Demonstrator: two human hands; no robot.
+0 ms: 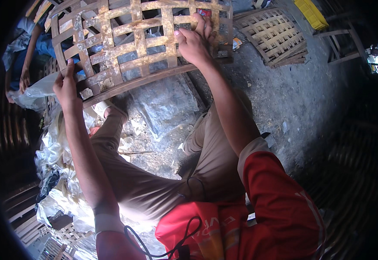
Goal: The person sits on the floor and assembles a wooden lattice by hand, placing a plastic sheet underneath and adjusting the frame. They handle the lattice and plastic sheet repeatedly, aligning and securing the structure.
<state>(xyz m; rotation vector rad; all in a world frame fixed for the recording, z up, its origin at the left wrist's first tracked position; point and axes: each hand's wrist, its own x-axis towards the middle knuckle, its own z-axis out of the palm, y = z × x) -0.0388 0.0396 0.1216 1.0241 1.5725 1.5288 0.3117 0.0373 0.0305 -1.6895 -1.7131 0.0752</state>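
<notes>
Gripping the woven panel [140,39] by its left edge: my left hand [68,86]. My right hand [195,47] lays bent fingers on the lattice; remotely, I cannot tell whether they clasp. Panel location: directly ahead of me.

This looks like a rough workshop, with stacked woven lattice panels [278,32], a grimy, scrap-littered floor [280,99] and heaped clear plastic [61,156].
</notes>
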